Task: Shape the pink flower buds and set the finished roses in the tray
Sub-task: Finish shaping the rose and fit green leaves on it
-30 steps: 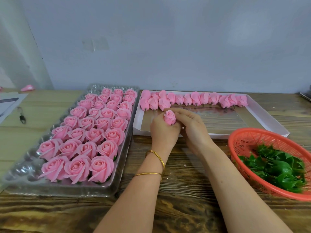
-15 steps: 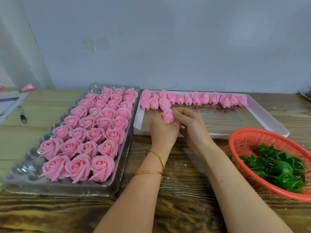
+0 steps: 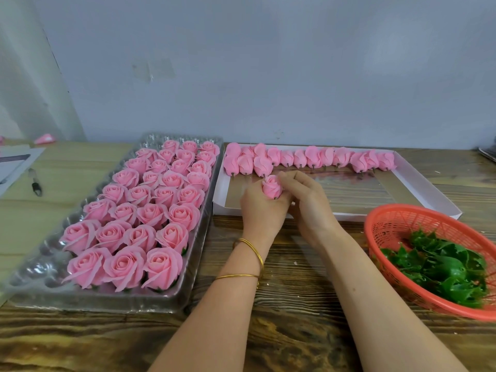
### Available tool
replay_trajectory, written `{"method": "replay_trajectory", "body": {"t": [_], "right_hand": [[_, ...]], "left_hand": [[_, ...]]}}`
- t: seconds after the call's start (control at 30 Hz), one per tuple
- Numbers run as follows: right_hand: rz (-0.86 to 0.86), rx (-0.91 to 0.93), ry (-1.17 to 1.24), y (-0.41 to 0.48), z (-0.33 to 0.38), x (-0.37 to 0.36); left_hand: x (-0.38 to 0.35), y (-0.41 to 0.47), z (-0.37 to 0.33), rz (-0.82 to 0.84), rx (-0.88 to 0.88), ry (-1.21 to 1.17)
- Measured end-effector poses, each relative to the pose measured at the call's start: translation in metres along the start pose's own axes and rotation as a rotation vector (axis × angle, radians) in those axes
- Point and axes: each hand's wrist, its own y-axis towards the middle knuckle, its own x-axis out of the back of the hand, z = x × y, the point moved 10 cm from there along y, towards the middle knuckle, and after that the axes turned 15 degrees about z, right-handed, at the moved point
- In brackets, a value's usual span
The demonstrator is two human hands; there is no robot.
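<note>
Pink bud (image 3: 271, 187) sits upright in my left hand (image 3: 261, 210), fingers curled round its base, above the white box's (image 3: 228, 209) near edge. My right hand (image 3: 308, 204) pinches its petals. Finished roses (image 3: 139, 208) fill the clear tray (image 3: 94, 304) at left.

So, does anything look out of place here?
A pink piece, perhaps a bud, lies alone by the wall at far left, away from the row of buds in the white box. Nothing else stands out.
</note>
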Motion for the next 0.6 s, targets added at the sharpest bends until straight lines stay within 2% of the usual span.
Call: {"method": "replay_trajectory", "body": {"t": [0.6], "right_hand": [[-0.003, -0.077, 0.014, -0.0006, -0.0036, 0.002]], "left_hand": [[-0.0066, 0.0007, 0.0004, 0.066, 0.05, 0.095]]}}
